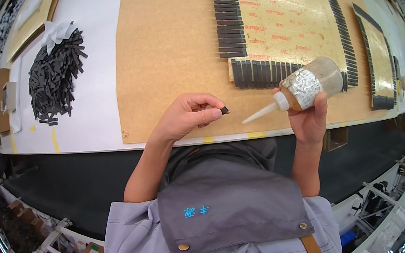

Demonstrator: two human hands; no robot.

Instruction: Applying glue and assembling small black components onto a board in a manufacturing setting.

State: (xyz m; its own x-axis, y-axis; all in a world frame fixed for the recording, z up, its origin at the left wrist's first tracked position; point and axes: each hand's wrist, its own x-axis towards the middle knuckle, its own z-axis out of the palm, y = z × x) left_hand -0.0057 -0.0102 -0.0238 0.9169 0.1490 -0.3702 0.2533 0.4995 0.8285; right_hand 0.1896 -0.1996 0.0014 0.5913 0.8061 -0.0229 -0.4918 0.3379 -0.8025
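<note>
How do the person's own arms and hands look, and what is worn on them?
Both hands, the left hand and the right hand, are bare: no gloves, rings or watch show. The forearms are bare too. Light grey-blue sleeves are pushed up near the elbows, under a grey apron with tan straps.

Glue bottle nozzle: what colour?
White, tapered, on the glue bottle nozzle held in the right hand; head view.

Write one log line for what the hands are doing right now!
left hand: pinches small black strip | right hand: holds glue bottle, nozzle aimed toward strip | board: black strips in rows
</note>
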